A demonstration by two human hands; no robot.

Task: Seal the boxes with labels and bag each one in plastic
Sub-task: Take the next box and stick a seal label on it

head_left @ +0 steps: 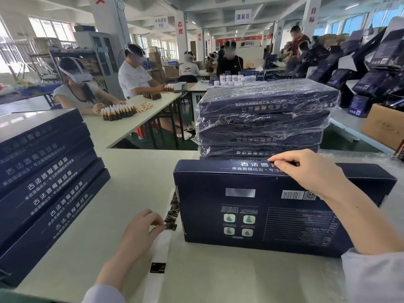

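A dark blue flat box [273,213] lies on the table before me, its back side up. My right hand [306,171] rests over its far edge, fingertips pressing at the far flap. A white backing strip [162,248] with several small dark labels [171,215] runs along the box's left side. My left hand [142,232] pinches one label [171,226] on that strip. A lone label [157,267] sits lower on the strip.
A stack of unbagged blue boxes [48,189] stands at my left. Plastic-wrapped boxes [262,121] are piled behind the one I work on. Clear plastic [360,156] lies at the right. People sit at tables [135,119] beyond with small bottles.
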